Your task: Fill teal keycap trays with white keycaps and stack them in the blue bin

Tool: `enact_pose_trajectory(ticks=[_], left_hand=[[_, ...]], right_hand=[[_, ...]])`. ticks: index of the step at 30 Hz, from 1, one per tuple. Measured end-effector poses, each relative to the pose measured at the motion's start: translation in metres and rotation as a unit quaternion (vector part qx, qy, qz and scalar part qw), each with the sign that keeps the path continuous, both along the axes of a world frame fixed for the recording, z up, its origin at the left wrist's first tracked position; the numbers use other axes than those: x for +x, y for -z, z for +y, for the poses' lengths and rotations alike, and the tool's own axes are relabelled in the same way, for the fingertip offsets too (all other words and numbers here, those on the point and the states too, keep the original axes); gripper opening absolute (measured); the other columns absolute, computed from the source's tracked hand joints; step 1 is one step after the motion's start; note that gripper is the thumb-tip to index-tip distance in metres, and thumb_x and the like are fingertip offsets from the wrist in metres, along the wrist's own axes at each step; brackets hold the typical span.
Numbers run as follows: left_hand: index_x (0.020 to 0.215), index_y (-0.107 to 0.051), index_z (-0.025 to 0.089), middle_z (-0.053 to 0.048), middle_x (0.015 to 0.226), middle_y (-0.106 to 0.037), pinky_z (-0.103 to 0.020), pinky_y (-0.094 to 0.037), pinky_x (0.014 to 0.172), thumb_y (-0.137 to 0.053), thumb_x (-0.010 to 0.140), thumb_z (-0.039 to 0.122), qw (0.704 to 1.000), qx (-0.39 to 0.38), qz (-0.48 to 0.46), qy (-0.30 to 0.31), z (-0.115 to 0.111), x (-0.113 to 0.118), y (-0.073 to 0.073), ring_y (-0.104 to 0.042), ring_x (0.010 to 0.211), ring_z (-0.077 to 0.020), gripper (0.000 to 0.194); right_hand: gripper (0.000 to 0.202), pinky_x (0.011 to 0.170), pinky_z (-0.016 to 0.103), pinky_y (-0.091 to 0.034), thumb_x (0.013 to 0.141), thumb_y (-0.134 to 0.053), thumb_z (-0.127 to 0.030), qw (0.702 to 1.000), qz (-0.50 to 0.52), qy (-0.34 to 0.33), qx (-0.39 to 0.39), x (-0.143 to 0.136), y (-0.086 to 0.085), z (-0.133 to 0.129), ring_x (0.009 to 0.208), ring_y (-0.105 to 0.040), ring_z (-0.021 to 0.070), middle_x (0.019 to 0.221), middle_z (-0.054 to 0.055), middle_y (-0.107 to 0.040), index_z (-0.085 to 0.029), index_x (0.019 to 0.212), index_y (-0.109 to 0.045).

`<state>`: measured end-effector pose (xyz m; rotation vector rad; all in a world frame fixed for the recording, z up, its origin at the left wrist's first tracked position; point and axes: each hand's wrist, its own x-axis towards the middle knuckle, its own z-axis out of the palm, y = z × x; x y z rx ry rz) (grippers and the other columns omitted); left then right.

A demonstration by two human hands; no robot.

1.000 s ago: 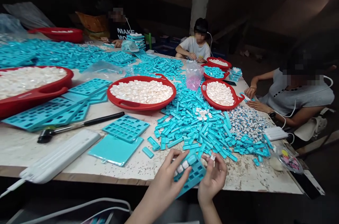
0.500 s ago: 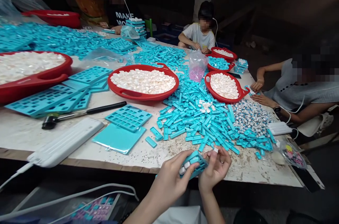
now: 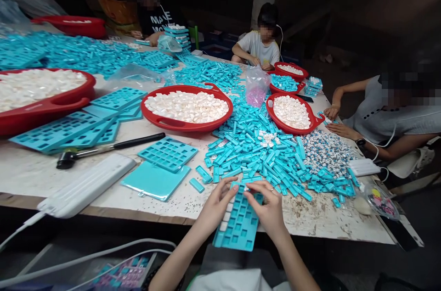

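My left hand (image 3: 218,204) grips the left edge of a turquoise keyboard plate (image 3: 243,224) with rows of square openings. White keycaps (image 3: 223,226) sit along the plate's left column. At the plate's far end, my right hand (image 3: 270,206) is closed, thumb and fingers pinching a small white keycap (image 3: 245,188) against the plate; fingers partly cover that keycap. The plate is tilted, its near end hanging over the table edge. Just beyond both hands spreads a heap of long turquoise keycaps (image 3: 255,153).
Red basins of white keycaps (image 3: 188,129) (image 3: 289,131) stand beyond the heap. Left lie more turquoise plates (image 3: 168,153), a black-handled hammer (image 3: 138,141) and a white power strip (image 3: 86,185). Small switch-like parts (image 3: 325,151) are piled right. Several people sit around the table.
The plate has turned from a steep tilt to face me, lengthwise away. My right hand has brought a white keycap from beside the plate to its far end.
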<state>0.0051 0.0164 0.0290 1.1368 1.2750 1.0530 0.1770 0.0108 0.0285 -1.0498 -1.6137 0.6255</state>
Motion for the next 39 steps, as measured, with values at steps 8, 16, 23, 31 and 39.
enact_pose_trajectory(ticks=[8,16,23,31,39], left_hand=[[0.119,-0.068,0.022,-0.003,0.085,-0.072,-0.036,-0.053,0.085,-0.055,0.092,0.055,0.998,0.029,0.044,0.020,-0.005,-0.004,0.016,-0.067,0.088,-0.0251,0.044],[0.105,-0.069,0.023,-0.007,0.107,-0.071,-0.042,-0.046,0.097,-0.048,0.099,0.044,0.971,0.136,0.195,-0.038,-0.006,0.000,0.015,-0.062,0.105,-0.0267,0.030],[0.098,-0.064,0.023,-0.007,0.103,-0.068,-0.048,-0.038,0.109,-0.046,0.099,0.033,0.952,0.124,0.271,-0.074,-0.014,0.004,0.020,-0.059,0.106,-0.0264,0.020],[0.092,-0.062,0.023,-0.007,0.099,-0.066,-0.046,-0.044,0.103,-0.044,0.098,0.029,0.956,0.135,0.256,-0.051,-0.011,0.001,0.018,-0.060,0.102,-0.0257,0.020],[0.096,-0.065,0.023,-0.007,0.101,-0.069,-0.047,-0.046,0.101,-0.044,0.099,0.031,0.956,0.148,0.248,-0.057,-0.008,0.000,0.016,-0.062,0.103,-0.0273,0.023]], right_hand=[[0.018,0.076,0.027,-0.058,0.094,-0.067,-0.024,0.985,-0.093,-0.133,-0.053,0.002,0.007,0.027,0.079,-0.069,0.0159,0.098,0.004,-0.073,-0.024,0.110,-0.075],[0.018,0.083,0.033,-0.060,0.096,-0.066,-0.037,0.984,-0.109,-0.143,0.012,-0.002,0.022,0.046,0.089,-0.073,0.0219,0.094,0.006,-0.075,-0.026,0.098,-0.080],[0.023,0.072,0.033,-0.065,0.095,-0.066,-0.029,0.969,-0.107,-0.151,0.162,-0.002,0.076,0.057,0.085,-0.076,0.0243,0.097,0.007,-0.075,-0.031,0.114,-0.078],[0.025,0.073,0.033,-0.064,0.096,-0.061,-0.024,0.961,-0.151,-0.158,0.172,-0.006,0.075,0.054,0.086,-0.074,0.0236,0.097,0.007,-0.073,-0.030,0.116,-0.074],[0.021,0.086,0.036,-0.057,0.100,-0.055,-0.022,0.977,-0.148,-0.153,0.021,-0.013,0.037,0.035,0.098,-0.067,0.0223,0.104,0.006,-0.069,-0.026,0.111,-0.072]])
